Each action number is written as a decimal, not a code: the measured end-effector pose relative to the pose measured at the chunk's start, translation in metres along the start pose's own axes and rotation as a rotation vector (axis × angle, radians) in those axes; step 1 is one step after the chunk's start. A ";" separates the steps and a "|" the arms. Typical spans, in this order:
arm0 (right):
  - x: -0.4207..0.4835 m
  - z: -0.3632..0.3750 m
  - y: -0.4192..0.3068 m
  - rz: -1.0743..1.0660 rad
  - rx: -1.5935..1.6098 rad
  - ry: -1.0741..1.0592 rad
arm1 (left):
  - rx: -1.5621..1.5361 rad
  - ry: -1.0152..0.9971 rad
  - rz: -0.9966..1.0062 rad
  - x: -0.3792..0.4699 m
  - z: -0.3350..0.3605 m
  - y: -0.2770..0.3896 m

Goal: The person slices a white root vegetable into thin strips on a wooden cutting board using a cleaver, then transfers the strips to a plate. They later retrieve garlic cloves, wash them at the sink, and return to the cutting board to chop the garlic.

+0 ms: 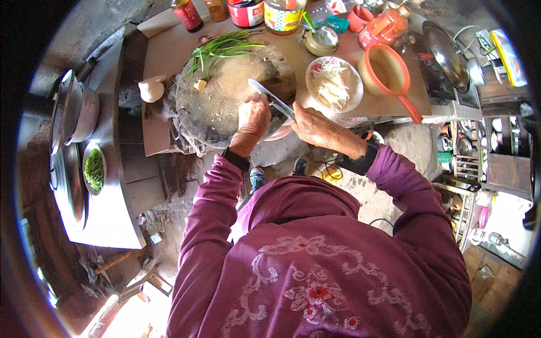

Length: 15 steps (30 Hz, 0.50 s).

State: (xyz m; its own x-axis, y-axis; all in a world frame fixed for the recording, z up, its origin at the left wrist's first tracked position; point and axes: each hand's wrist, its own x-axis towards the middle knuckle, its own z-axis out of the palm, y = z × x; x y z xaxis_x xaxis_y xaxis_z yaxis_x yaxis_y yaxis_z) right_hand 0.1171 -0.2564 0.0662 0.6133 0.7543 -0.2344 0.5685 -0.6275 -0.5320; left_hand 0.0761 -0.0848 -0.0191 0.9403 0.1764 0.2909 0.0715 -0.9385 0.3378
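Note:
My right hand (317,125) grips a kitchen knife (277,100), its blade slanting up and left over a round wooden chopping board (219,101). Beside the blade is my left hand (255,113), fingers curled against or near the metal; whether they hold anything is hidden. A bunch of green chives or scallions (219,50) lies along the board's far edge. Near them sits a small yellowish piece, perhaps ginger (200,85). White scraps dot the wood. To the right, a bowl (312,91) holds pale shredded vegetable (334,86).
An orange-rimmed ladle (409,86) juts over the counter's front edge. Jars (284,19) and a sauce bottle (187,14) line the back. A white piece of vegetable (151,89) sits left of the board. On the left surface stands a plate of cut greens (94,169); a pan lid (446,55) leans right.

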 end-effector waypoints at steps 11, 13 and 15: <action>-0.006 -0.010 -0.002 0.118 0.199 -0.231 | -0.017 -0.078 -0.056 0.005 0.000 -0.003; -0.008 0.012 -0.002 -0.142 -0.052 0.087 | -0.058 -0.009 -0.029 0.003 0.002 -0.006; -0.006 0.020 0.006 -0.145 -0.007 0.131 | -0.061 0.047 0.036 -0.003 0.001 -0.004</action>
State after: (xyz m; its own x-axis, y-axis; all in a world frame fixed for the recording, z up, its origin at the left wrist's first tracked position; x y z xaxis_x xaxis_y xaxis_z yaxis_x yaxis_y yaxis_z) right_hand 0.1058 -0.2606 0.0482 0.5905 0.8056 -0.0481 0.6595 -0.5160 -0.5467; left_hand 0.0736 -0.0817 -0.0226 0.9251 0.1584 0.3452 0.0165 -0.9248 0.3802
